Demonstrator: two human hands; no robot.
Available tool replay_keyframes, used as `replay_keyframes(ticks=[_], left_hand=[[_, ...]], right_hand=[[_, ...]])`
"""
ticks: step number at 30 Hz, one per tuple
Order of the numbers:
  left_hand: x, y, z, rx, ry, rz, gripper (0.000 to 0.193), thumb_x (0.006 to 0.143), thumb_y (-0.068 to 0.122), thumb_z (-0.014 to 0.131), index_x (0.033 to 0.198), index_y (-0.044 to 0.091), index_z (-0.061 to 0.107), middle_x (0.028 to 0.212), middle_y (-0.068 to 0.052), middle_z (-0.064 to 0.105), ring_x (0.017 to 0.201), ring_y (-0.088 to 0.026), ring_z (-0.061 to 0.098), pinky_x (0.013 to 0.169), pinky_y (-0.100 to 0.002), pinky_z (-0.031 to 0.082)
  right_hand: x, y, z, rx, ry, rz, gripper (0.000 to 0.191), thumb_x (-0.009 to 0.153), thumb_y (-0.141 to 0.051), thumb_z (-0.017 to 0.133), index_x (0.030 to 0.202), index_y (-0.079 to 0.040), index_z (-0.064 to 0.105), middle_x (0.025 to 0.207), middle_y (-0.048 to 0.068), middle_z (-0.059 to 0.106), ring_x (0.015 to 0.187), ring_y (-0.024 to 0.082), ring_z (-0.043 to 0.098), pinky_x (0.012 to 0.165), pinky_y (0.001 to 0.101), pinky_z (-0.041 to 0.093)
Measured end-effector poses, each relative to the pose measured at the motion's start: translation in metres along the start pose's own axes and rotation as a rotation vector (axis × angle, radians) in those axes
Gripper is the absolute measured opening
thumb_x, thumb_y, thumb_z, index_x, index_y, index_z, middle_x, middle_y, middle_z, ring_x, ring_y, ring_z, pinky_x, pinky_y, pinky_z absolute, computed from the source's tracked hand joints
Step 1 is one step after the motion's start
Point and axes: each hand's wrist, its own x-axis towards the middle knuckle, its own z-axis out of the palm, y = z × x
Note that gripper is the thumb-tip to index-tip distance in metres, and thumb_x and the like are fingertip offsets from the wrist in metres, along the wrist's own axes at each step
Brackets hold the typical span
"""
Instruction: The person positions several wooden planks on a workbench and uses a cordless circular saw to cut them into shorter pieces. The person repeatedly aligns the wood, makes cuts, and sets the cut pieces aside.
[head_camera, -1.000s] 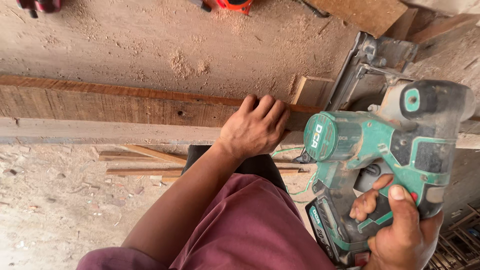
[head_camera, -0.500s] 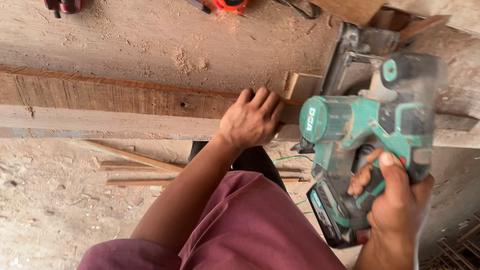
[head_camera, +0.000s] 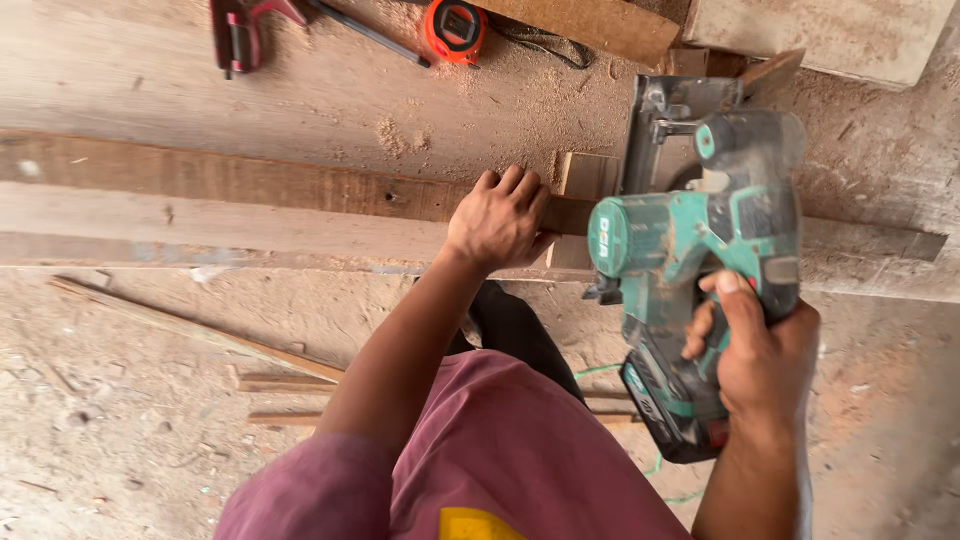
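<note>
My right hand (head_camera: 760, 350) grips the handle of a green cordless circular saw (head_camera: 690, 250), whose metal base plate (head_camera: 665, 130) rests on the workbench above a long wooden plank (head_camera: 250, 195). My left hand (head_camera: 497, 220) presses flat on that plank just left of the saw, fingers over its far edge. A small wood block (head_camera: 588, 178) lies between my left hand and the saw's base.
An orange tape measure (head_camera: 455, 25), a red clamp-like tool (head_camera: 240, 30) and a dark pencil-like rod (head_camera: 370, 35) lie at the bench's far side. Boards (head_camera: 600, 25) stack at top right. Thin wood strips (head_camera: 200, 335) and sawdust cover the floor below.
The saw has shifted toward the bench's far side, its base plate now over the bench surface. My left hand stays pressed on the plank. The view has tilted, showing more tools at the top.
</note>
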Motion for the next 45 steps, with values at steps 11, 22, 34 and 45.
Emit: replay_keyframes(ticks=[11,22,34,45], left_hand=[[0.009,-0.034,0.006,-0.001,-0.107,-0.047,0.062,0.086,0.056,0.074,0.124,0.008,0.063,0.121,-0.012,0.063,0.123,-0.031,0.055,0.098,-0.047,0.048],[-0.06,-0.067,-0.041,0.184,0.013,-0.249,0.084,0.078,0.066,0.077,0.138,0.011,0.054,0.139,-0.015,0.054,0.133,-0.032,0.045,0.115,-0.058,0.028],[0.106,0.065,0.081,0.238,-0.394,-0.015,0.09,0.076,0.05,0.079,0.146,0.004,0.045,0.144,-0.016,0.047,0.131,-0.033,0.047,0.107,-0.049,0.041],[0.137,0.04,0.034,0.052,-0.532,-0.205,0.077,0.093,0.054,0.064,0.148,0.006,0.039,0.144,-0.015,0.048,0.126,-0.03,0.053,0.103,-0.048,0.047]], right_hand=[[-0.08,0.062,-0.074,0.079,0.138,0.028,0.025,0.1,-0.015,0.061,0.111,0.007,0.068,0.066,0.012,0.058,0.055,0.021,0.055,0.054,0.0357,0.047],[-0.12,0.3,-0.151,0.118,0.216,0.597,0.029,0.095,-0.014,0.067,0.106,0.013,0.067,0.059,0.023,0.055,0.047,0.031,0.053,0.047,0.0481,0.043],[-0.081,0.421,-0.091,0.088,0.093,0.676,0.029,0.09,-0.025,0.075,0.081,0.001,0.069,0.054,0.008,0.058,0.039,0.017,0.051,0.037,0.0349,0.04],[-0.035,0.419,-0.04,-0.38,-0.223,0.574,0.031,0.092,-0.036,0.071,0.096,-0.005,0.073,0.069,0.011,0.073,0.052,0.019,0.062,0.049,0.0383,0.055]])
